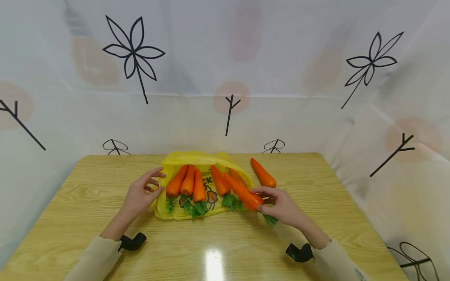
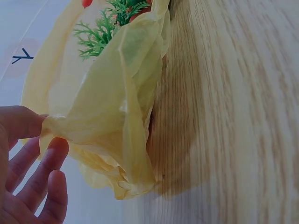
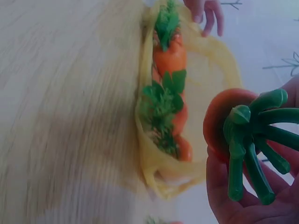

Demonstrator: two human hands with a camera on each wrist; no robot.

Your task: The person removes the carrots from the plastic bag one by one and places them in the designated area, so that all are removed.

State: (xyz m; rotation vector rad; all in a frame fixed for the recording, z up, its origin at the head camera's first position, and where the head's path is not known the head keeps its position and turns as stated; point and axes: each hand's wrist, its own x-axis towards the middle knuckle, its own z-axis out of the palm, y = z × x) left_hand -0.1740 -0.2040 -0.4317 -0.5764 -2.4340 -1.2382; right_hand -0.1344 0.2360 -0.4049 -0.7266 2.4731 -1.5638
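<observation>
A yellow plastic bag (image 1: 207,159) lies on the table with its mouth spread, and several orange toy carrots (image 1: 175,182) with green tops rest in it. At the bag's left edge my left hand (image 1: 140,195) pinches the film between thumb and fingers; the left wrist view shows the gathered plastic (image 2: 93,121) there. My right hand (image 1: 281,205) grips one carrot (image 1: 242,192) near its thick end, its tip over the right side of the bag. In the right wrist view, stubby green stems (image 3: 252,135) of this carrot face the camera.
One more carrot (image 1: 263,173) lies on the wooden table (image 1: 105,179) just right of the bag. Behind the table hangs a pale cloth (image 1: 190,125) with drawn plants. Black wrist straps (image 1: 131,242) sit at both sleeves.
</observation>
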